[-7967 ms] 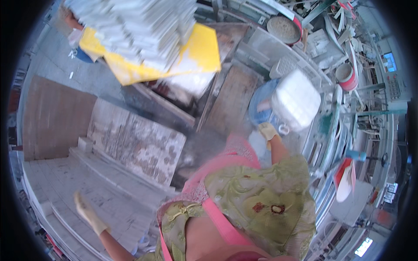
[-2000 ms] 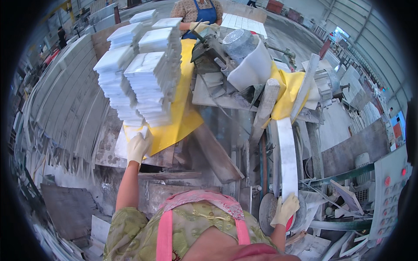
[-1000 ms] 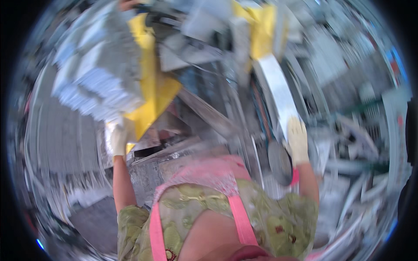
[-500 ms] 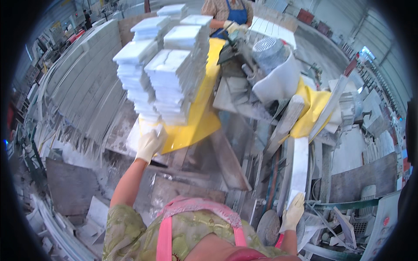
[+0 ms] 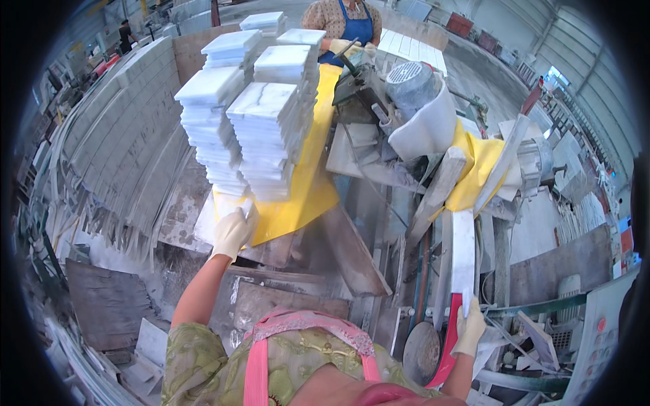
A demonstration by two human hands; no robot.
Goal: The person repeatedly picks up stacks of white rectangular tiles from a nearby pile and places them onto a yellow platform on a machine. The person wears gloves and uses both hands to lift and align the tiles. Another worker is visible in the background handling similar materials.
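Observation:
My left hand (image 5: 233, 233), in a pale glove, is at the front foot of the tall stacks of white marble tiles (image 5: 265, 105). Its fingers are bunched with pale tips; what they hold, if anything, I cannot make out. Under the hand and stacks lies a yellow sheet (image 5: 284, 220) over a board. To the right, my gloved right hand (image 5: 468, 330) has its fingers stretched out at the near end of a long white stone strip (image 5: 463, 247). A red strip (image 5: 452, 338) lies beside this hand. A yellow cloth (image 5: 477, 159) hangs over the stone strip's far end.
A dusty machine with a grey motor (image 5: 409, 81) stands beyond the strip. Across from me is a person in a blue apron (image 5: 357, 30). A control panel (image 5: 601, 338) is at the right, a round disc (image 5: 421, 352) near my right forearm. Long slabs (image 5: 115, 122) curve along the left.
My right hand has shifted slightly right, off the top of the stone strip, and more of the red strip shows. My left hand has moved only slightly at the stacks' foot.

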